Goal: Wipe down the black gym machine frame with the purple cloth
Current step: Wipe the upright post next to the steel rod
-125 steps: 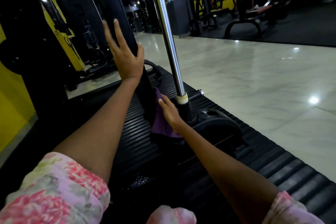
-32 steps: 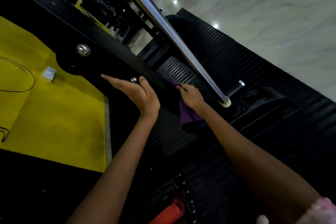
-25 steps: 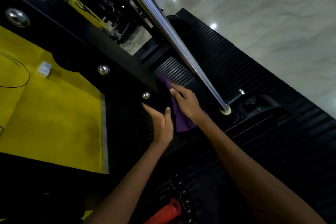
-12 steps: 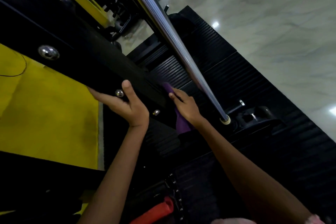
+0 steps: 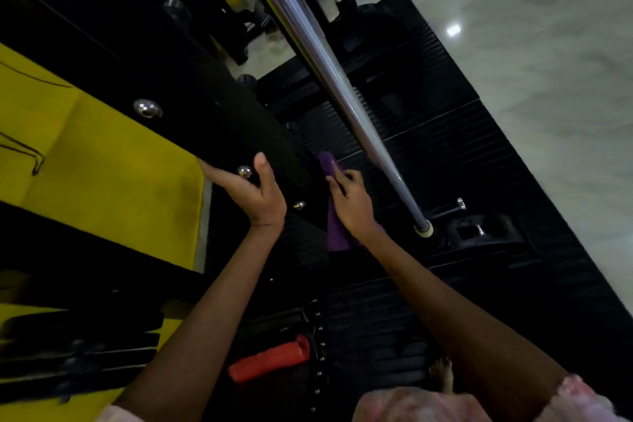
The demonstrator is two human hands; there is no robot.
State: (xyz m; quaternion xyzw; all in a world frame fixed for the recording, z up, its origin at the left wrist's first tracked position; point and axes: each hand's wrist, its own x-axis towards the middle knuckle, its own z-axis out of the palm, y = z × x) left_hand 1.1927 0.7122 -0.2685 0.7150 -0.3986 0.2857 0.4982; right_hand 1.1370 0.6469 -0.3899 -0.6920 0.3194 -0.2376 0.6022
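My right hand (image 5: pixel 354 204) presses the purple cloth (image 5: pixel 337 226) with nearly straight fingers against the black frame beam's (image 5: pixel 219 113) right face, which slants up-left, while my open left hand (image 5: pixel 255 192) braces it.

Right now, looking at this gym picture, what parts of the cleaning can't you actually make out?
Only the head view exists.
- Purple cloth: its middle is hidden under the right hand.
- Black frame: too dark to tell dust or wiped patches.
- Left hand: its fingertips lie behind the frame's edge.
- Chrome bar: its top is cut off by the upper edge.
- Red object: partly in shadow, unidentifiable.
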